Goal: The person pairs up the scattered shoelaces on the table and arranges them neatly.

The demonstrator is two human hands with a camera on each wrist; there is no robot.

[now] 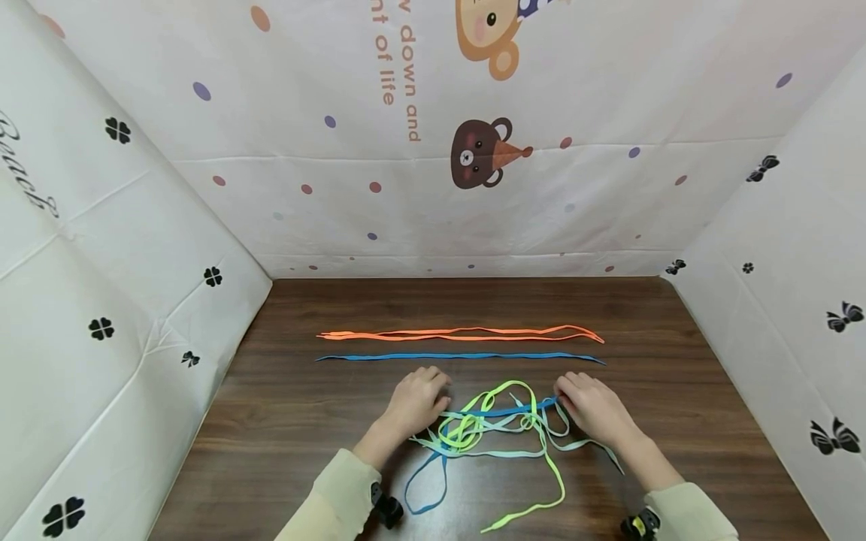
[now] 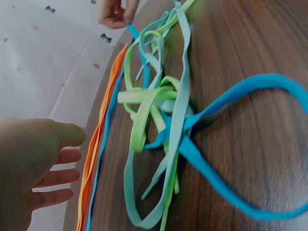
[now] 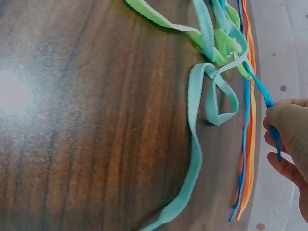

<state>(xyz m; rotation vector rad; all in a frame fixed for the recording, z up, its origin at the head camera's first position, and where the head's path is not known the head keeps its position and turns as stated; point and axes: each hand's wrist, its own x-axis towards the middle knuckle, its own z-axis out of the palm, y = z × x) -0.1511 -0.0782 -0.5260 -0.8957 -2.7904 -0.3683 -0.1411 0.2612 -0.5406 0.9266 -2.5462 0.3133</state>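
Observation:
A tangle of flat shoelaces lies between the two hands: a neon yellow-green lace (image 1: 560, 481), a pale mint lace (image 1: 504, 454) and a blue lace (image 1: 428, 509) looping out at the lower left. My right hand (image 1: 595, 406) pinches one end of the blue lace between thumb and fingers; in the right wrist view that end (image 3: 264, 91) stretches up out of the tangle. My left hand (image 1: 414, 402) hovers just left of the tangle, and in the left wrist view its fingers (image 2: 57, 178) are apart and hold nothing.
Behind the tangle, orange laces (image 1: 460, 334) lie stretched side to side. A straight blue lace (image 1: 460, 357) lies parallel in front of them. White printed sheets (image 1: 379, 203) stand around the back and sides of the brown wooden table (image 1: 284, 451).

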